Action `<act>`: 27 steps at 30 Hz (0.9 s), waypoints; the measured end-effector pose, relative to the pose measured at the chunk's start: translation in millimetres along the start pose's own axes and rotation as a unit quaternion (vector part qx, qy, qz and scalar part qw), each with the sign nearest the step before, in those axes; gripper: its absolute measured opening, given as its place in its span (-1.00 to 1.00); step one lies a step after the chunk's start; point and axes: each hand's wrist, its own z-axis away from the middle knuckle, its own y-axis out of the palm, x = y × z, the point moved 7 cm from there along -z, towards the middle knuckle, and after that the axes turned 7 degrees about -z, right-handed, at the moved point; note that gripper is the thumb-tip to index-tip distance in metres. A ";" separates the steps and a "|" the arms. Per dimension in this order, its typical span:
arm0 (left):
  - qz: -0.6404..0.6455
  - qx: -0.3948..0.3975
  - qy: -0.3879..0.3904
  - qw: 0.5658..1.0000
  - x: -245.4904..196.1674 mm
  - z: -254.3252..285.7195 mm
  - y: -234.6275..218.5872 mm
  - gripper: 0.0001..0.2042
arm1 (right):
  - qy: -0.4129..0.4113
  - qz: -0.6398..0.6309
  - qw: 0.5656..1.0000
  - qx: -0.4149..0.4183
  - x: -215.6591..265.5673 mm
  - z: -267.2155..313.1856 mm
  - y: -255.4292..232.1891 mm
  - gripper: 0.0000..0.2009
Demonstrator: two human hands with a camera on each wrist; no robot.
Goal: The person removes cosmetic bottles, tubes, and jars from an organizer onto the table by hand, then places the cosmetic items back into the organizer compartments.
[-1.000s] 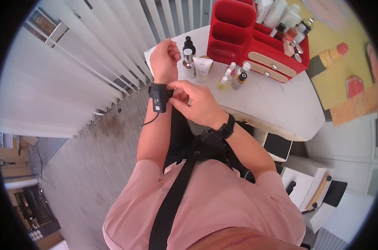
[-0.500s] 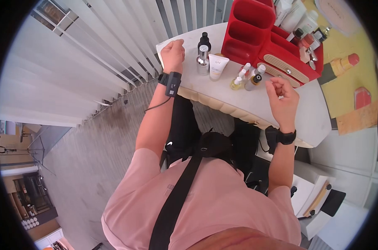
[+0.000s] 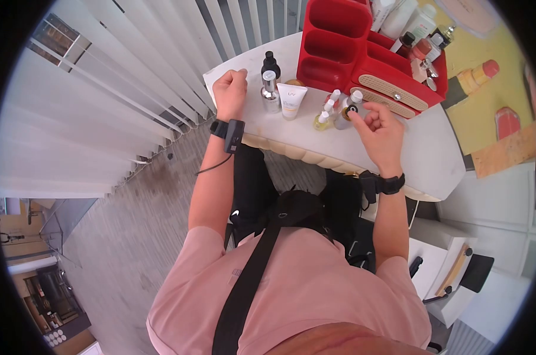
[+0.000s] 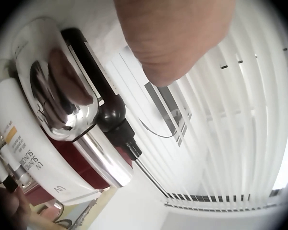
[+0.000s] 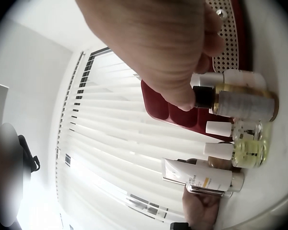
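Observation:
My right hand is beside a small bottle with a black cap, its thumb tip right at the cap and its fingers bent, apart from the thumb. Next to that bottle stand several small white-capped bottles, one with yellow-green liquid. My left hand lies at the table's left edge with fingers loosely curled, holding nothing; its fingers are out of the left wrist view. Nearest to it are a silver-capped bottle, a black bottle and a white tube marked UV, all upright.
A red organizer with open compartments and two woven-front drawers stands at the back of the white table. Bottles and tubes fill its right part. Vertical blinds hang at the left. A white drawer unit is at the lower right.
My right hand let go of the left wrist strap and swung right to the table, then moved in to the black-capped bottle. The left hand's fingers curled inward as it turned.

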 end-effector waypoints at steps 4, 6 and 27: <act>0.007 0.012 0.003 1.000 -0.4 -0.3 0.1 -0.64 | -0.013 0.010 1.000 0.017 1.5 -0.9 5.0 -0.70; 0.008 0.011 0.003 1.000 -0.7 1.5 -1.4 -0.63 | -0.010 0.012 1.000 0.025 1.3 -0.1 10.3 -0.70; -0.005 0.018 0.019 1.000 -5.1 7.7 2.1 -0.60 | -0.023 0.068 0.993 0.092 23.9 -2.2 4.3 -0.75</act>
